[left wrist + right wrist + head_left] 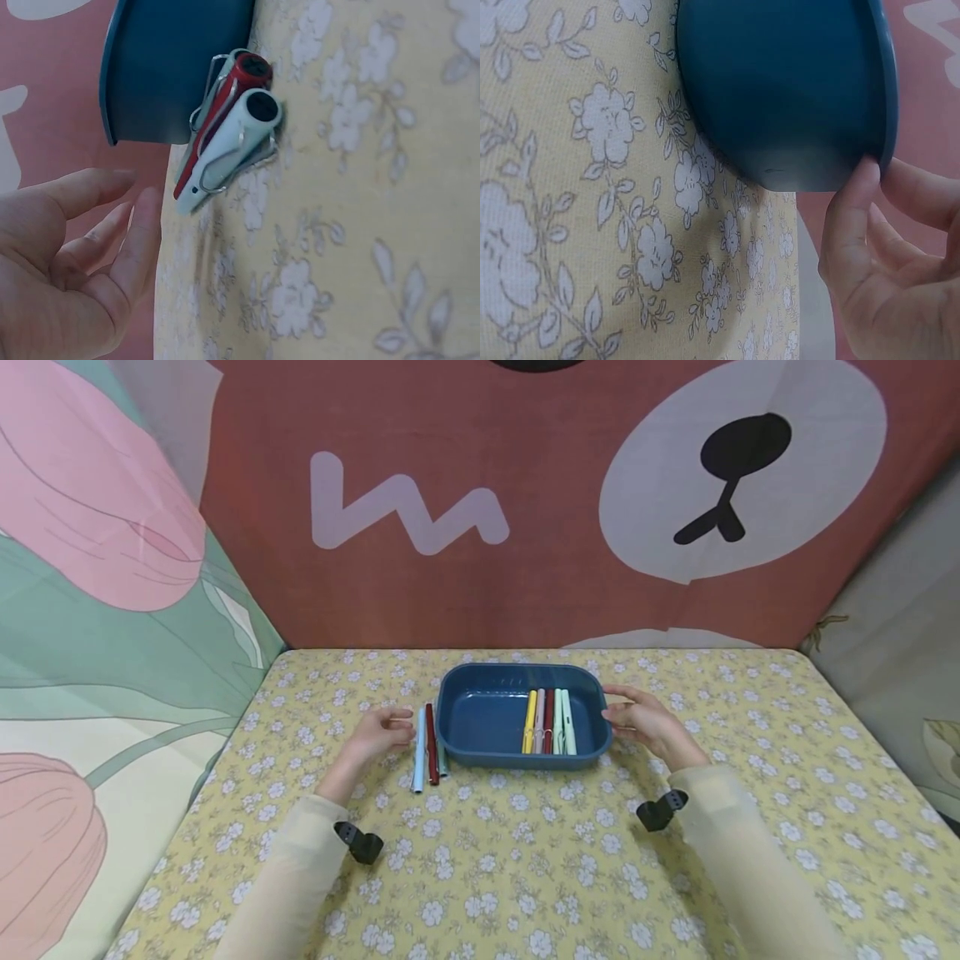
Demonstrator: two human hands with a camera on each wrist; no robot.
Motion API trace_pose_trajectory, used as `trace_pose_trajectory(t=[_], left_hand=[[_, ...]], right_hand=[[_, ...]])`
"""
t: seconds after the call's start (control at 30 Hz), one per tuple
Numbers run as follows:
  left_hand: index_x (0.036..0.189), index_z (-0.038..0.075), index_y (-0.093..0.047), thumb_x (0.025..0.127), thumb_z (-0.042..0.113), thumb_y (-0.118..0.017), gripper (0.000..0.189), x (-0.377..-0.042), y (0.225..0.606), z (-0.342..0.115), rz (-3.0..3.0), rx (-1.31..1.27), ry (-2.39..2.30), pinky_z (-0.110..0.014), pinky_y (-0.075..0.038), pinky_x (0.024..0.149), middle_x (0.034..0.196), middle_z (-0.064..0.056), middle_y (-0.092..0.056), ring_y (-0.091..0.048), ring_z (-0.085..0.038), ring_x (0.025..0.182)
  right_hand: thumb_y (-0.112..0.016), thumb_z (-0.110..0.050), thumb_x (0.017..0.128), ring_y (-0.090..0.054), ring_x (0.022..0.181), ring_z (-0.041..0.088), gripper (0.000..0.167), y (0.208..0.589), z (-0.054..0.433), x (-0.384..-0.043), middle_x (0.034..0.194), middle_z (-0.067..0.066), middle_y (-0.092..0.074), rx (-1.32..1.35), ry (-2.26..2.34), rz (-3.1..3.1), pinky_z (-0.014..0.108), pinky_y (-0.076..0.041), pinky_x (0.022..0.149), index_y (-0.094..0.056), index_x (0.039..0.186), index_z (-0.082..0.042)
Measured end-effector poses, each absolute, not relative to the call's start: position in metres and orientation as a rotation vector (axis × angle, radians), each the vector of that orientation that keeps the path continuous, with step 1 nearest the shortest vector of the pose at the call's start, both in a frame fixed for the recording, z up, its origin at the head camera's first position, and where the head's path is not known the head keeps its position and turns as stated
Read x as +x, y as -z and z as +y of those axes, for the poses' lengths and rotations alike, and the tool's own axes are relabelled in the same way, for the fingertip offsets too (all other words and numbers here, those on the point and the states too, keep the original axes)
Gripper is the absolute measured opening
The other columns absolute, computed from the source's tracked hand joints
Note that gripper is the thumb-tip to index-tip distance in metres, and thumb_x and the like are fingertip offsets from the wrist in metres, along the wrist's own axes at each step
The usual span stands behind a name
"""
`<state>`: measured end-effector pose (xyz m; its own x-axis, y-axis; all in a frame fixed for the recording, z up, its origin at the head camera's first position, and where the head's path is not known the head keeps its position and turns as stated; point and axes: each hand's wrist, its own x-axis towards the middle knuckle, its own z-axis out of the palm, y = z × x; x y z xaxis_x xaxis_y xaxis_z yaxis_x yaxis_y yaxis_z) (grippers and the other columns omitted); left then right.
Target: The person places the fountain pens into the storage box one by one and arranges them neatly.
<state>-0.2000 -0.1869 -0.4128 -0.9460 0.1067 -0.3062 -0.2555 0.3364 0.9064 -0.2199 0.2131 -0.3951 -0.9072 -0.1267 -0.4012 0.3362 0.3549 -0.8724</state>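
A dark blue rectangular box [480, 760] with rounded corners stands on the table. My right hand [647, 720] pinches its right rim, the thumb [853, 214] against the outer wall and the fingers on the rim. Several capped pens [549, 722] lie side by side in the box's right half: yellow, mauve, dark red and mint green. Left of the box lie a light blue pen [419, 752], a dark red pen [432, 745] and a green pen [442, 762], the last partly hidden. My left hand [375, 735] hovers just left of them, fingers loosely bent around nothing.
A yellow flowered cloth [495, 877] covers the table. Behind stands a reddish-brown fabric backdrop [450, 593] with a bear face, and patterned cloths hang at the left [97, 610] and right [900, 610]. Each sleeve carries a black wrist camera [360, 843].
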Motion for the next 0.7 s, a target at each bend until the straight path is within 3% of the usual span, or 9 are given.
trace_pose_trajectory(t=[0.2, 0.47, 0.7], left_hand=[[0.137, -0.008, -0.043, 0.093, 0.003, -0.056, 0.047, -0.2, 0.419, -0.188, 2.318, -0.147, -1.575, -0.037, -0.056, 0.094, 0.131, -0.03, -0.051, -0.061, -0.032, 0.11], [0.135, -0.01, -0.045, 0.09, 0.0, -0.06, 0.048, -0.199, 0.424, -0.189, 2.329, -0.115, -1.526, -0.033, -0.059, 0.086, 0.122, -0.028, -0.057, -0.063, -0.011, 0.086], [0.136, -0.008, -0.045, 0.089, 0.002, -0.063, 0.051, -0.197, 0.425, -0.188, 2.315, -0.113, -1.48, -0.032, -0.059, 0.087, 0.122, -0.025, -0.057, -0.064, -0.015, 0.091]], right_hand=[[-0.05, -0.013, 0.099, -0.059, 0.075, 0.001, 0.06, 0.395, 0.214, -0.22, 0.106, 0.001, -0.053, 0.171, 1.576, 2.224, 0.024, -0.057, 0.076, -0.023, 0.153, -0.012], [-0.049, -0.013, 0.099, -0.058, 0.075, 0.002, 0.06, 0.395, 0.214, -0.22, 0.102, -0.002, -0.053, 0.157, 1.577, 2.21, 0.023, -0.056, 0.075, -0.022, 0.153, -0.011], [-0.05, -0.013, 0.099, -0.058, 0.076, 0.001, 0.061, 0.394, 0.214, -0.219, 0.105, -0.001, -0.053, 0.149, 1.584, 2.199, 0.022, -0.056, 0.075, -0.021, 0.153, -0.012]])
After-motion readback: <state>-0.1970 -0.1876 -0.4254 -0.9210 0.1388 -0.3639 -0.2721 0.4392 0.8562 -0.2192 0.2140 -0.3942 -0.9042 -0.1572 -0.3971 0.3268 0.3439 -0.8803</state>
